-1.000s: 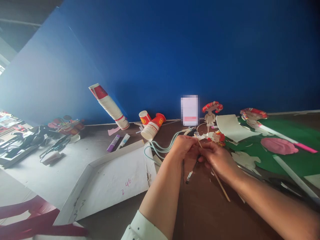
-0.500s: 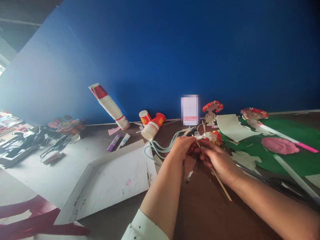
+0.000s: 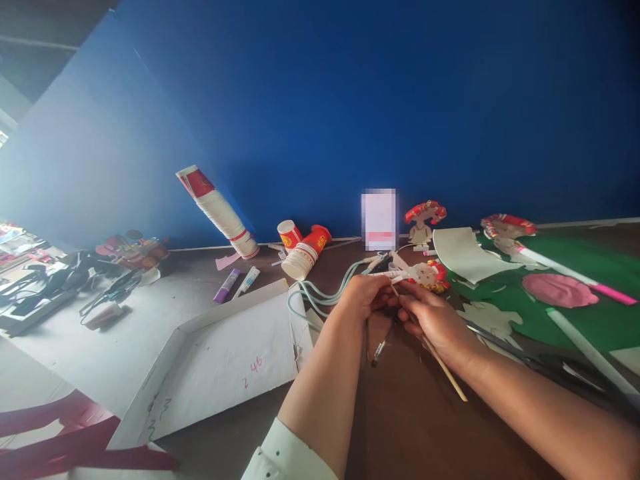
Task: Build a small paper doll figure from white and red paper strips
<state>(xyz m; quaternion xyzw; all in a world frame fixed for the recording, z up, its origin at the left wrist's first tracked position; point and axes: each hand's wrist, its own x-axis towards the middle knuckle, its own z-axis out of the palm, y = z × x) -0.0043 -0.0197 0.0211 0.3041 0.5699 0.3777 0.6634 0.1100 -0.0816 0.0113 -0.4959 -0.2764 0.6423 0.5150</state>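
My right hand (image 3: 435, 320) is closed around a thin wooden stick (image 3: 447, 372), whose lower end slants out toward me over the brown table. My left hand (image 3: 367, 293) is closed too, pinching near the stick's upper end; its fingertips are partly hidden. Just beyond my fingers is a paper figure (image 3: 427, 275) with shiny red and gold hair, and a narrow white piece runs from it toward my left thumb. Whether that piece touches the stick, I cannot tell. A pen (image 3: 379, 352) lies under my hands.
Left are a white box lid (image 3: 225, 360), a purple glue stick (image 3: 227, 285), a leaning paper cup stack (image 3: 220, 213) and pale blue cords (image 3: 345, 283). Rightward lie white card (image 3: 475, 257), green paper (image 3: 565, 257), black scissors (image 3: 545, 363), a pink-capped marker (image 3: 575, 270) and pink clay-like material (image 3: 560, 291).
The stick's lower end has shifted slightly right. Beyond my fingers, the white piece and paper figure have shifted a little, and the thin upright sticks seen there before no longer stand out.
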